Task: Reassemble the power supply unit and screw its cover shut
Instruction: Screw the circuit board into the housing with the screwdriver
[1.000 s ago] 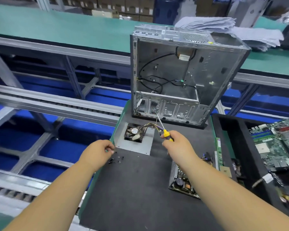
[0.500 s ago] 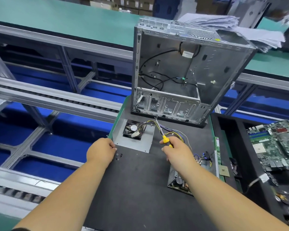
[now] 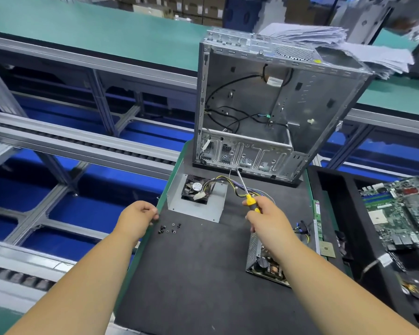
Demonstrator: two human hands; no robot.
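The small black screws (image 3: 169, 228) lie just right of the left hand (image 3: 137, 217), whose fingers curl with no visible hold, while the right hand (image 3: 267, 220) grips the yellow-handled screwdriver (image 3: 248, 195) at centre frame.

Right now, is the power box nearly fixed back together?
Not nearly. Done: only the tool is picked up; the right hand holds the screwdriver. In hand: the left hand curls beside the loose screws; whether it pinches one is unclear. Left: the cover with its fan lies apart from the open supply body, so joining and screwing remain.
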